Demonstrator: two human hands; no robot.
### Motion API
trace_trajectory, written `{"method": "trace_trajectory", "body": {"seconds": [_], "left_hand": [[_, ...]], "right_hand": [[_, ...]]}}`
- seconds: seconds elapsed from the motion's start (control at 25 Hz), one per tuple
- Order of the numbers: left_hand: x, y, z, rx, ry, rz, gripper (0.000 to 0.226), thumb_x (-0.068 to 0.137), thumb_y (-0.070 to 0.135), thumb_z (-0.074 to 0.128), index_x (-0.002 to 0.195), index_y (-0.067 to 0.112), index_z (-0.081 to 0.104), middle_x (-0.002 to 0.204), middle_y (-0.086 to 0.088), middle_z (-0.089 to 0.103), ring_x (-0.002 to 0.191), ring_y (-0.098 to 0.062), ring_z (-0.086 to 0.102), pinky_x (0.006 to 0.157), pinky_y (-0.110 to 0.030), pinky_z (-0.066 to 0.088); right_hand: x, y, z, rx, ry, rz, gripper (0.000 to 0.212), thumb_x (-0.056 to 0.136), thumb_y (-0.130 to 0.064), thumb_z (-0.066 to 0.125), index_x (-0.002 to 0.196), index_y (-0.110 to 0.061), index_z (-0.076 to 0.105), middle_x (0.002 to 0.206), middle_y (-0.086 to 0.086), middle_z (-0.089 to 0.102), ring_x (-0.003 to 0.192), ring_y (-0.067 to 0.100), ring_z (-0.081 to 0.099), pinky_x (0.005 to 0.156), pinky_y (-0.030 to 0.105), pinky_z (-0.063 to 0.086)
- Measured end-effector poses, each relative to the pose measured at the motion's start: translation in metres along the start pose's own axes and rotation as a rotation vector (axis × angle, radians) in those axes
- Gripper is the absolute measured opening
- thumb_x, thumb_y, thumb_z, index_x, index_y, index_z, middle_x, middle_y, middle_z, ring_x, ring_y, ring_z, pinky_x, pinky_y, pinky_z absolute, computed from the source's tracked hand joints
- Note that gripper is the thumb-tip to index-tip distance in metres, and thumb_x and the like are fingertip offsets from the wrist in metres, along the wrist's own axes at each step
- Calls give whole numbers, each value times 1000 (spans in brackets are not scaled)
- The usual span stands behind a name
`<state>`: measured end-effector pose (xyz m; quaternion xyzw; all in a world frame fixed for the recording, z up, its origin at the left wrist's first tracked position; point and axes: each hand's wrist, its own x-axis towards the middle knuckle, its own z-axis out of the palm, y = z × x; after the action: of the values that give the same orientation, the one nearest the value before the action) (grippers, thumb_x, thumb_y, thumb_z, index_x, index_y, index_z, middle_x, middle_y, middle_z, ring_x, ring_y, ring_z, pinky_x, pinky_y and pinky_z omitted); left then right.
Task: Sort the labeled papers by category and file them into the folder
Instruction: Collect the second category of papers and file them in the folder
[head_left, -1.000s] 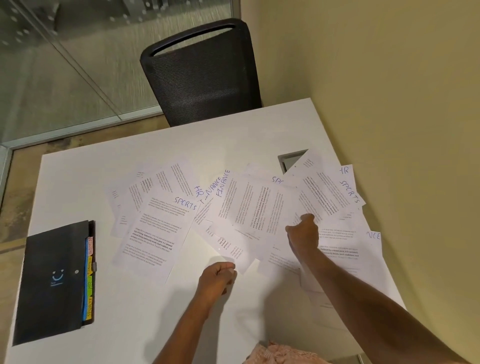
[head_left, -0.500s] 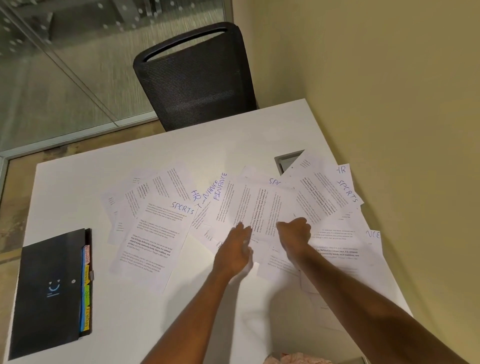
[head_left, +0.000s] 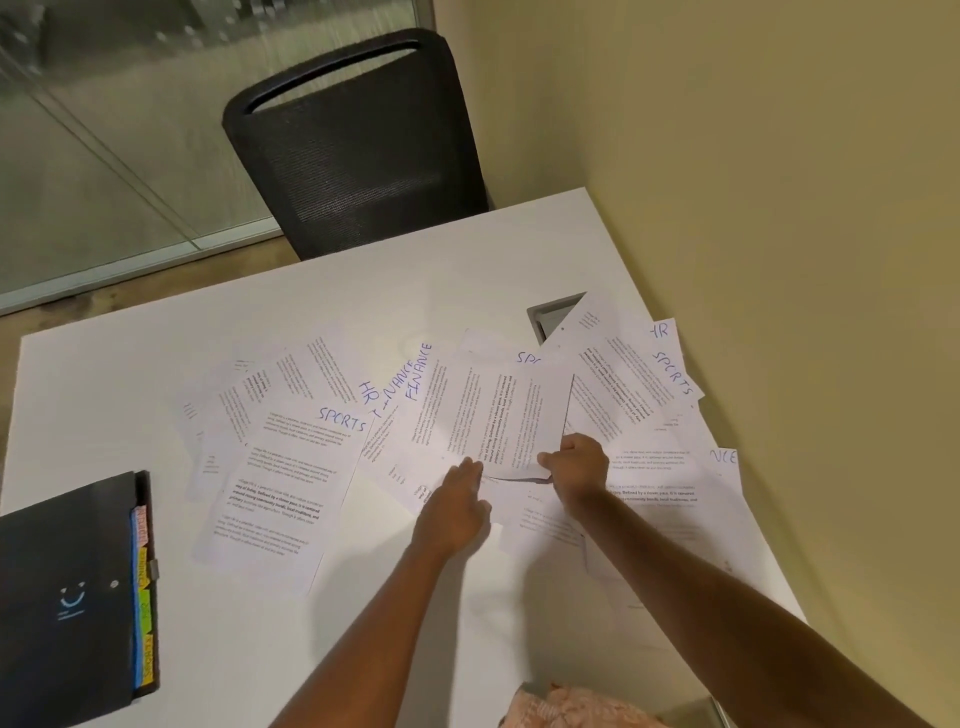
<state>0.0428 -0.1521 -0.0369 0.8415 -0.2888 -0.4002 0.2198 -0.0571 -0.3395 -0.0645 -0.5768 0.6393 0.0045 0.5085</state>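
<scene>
Right hand (head_left: 576, 465) grip pinched on near edge of "SP…" sheet (head_left: 498, 410), mid-spread on counter (head_left: 156, 332); left hand (head_left: 454, 512) flat, fingers straight, on papers (head_left: 280, 483) beside it; folder (head_left: 67, 597) closed, far left; peel sheet up slowly, left pinning neighbours; confirm full label first.

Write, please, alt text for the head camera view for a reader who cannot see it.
A person's right hand pinches the near edge of one printed sheet among papers hand-labelled SPORTS, FINANCE and HR, fanned across a white table, the left hand open beside it. A black folder with coloured tabs lies at the left.
</scene>
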Motion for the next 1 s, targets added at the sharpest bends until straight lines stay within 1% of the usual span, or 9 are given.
{"method": "trace_trajectory", "body": {"seconds": [0.16,0.24,0.36,0.48,0.64,0.72,0.84,0.92,1.0], "left_hand": [[-22,3,10,-427,332,-279,54,93,43,68,138,18,55,142,-4,64,135,-30,59,114,-47,47],[-28,2,15,-803,318,-452,54,87,58,74,117,17,57,118,-10,71,116,-29,69,107,-51,54],[-43,6,15,-1410,167,-461,34,94,37,80,111,16,60,107,-12,67,99,-29,65,94,-52,59],[-65,14,11,-1421,256,-382,26,99,13,73,123,8,67,123,-17,76,104,-34,72,83,-50,59],[-91,12,2,-1348,384,-395,40,100,-4,65,135,17,65,122,-14,77,97,-32,77,62,-34,62],[-102,3,1,-1290,415,-387,40,101,-5,63,134,18,64,125,-13,76,100,-30,76,63,-33,63],[-121,-4,-2,-1289,414,-371,41,102,-7,61,134,18,63,124,-9,76,95,-27,75,64,-32,64],[-134,-9,-4,-1275,411,-358,43,102,-7,61,138,16,62,124,-10,75,94,-27,74,60,-29,62],[-144,-14,-2,-1277,401,-336,42,102,-7,60,137,17,63,123,-9,77,102,-28,74,64,-32,65]], "right_hand": [[-16,8,-9,201,-67,69,16,83,-8,86,82,-11,70,84,6,79,61,21,67,65,36,63],[-37,13,-14,326,-169,97,14,88,0,82,85,-6,71,88,11,79,61,21,66,63,32,60],[-70,32,-16,385,-352,99,12,90,1,80,100,-4,77,101,14,82,88,35,79,87,49,67],[-101,55,-14,380,-464,112,20,90,0,81,109,-5,77,108,11,83,103,42,78,95,56,64],[-130,76,-19,352,-564,90,29,86,-7,87,112,-9,77,109,6,83,99,32,81,89,46,67],[-134,84,-26,271,-563,49,33,82,-22,91,110,-14,76,102,3,83,95,28,82,82,38,66],[-121,109,-48,13,-387,-47,46,69,-50,89,105,-29,71,98,-10,80,94,16,78,84,34,63],[-103,134,-70,-115,-198,-111,51,69,-53,89,110,-31,66,110,-13,72,102,11,71,94,38,61],[-89,161,-101,-181,-11,-121,58,77,-46,91,124,-24,64,124,-2,64,113,20,66,98,43,59]]}}
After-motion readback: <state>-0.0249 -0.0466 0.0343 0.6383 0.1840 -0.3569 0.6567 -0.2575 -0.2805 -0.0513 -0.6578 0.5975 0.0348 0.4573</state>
